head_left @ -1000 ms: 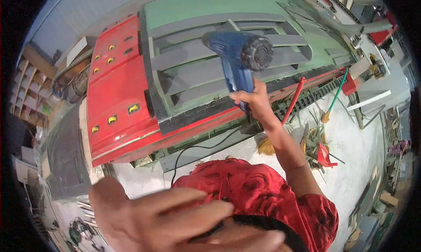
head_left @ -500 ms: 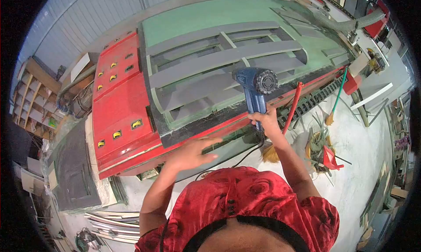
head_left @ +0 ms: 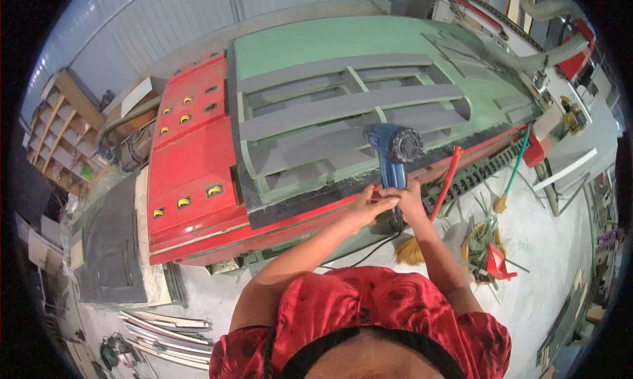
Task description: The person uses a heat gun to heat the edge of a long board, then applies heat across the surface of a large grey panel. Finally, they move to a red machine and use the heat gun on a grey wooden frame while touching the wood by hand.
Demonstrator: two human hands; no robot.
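Observation:
A blue heat gun (head_left: 394, 171) is held upright by its handle, its round vented back toward me and its barrel over the near side of the green work surface. My right hand (head_left: 412, 204) is wrapped round the lower handle. From the left, my left hand (head_left: 373, 207) meets it, its fingers closed at the bottom of the handle. A dark cord (head_left: 389, 237) runs down from the heat gun. Beyond it lies a grey slatted panel (head_left: 330, 112) with curved strips and rectangular openings, flat on the green surface (head_left: 290, 39).
A red machine cover (head_left: 194, 161) with yellow-marked fittings stands at the left. Along the near edge runs a black cable chain (head_left: 478, 174), with a red pole (head_left: 447, 184) before it. A broom (head_left: 412, 250), a red dustpan (head_left: 498, 263) and long strips (head_left: 168, 336) are on the floor.
My left hand has moved right and closed at the heat gun's handle beside my right hand. The whole view has shifted slightly, and the heat gun remains in my right hand.

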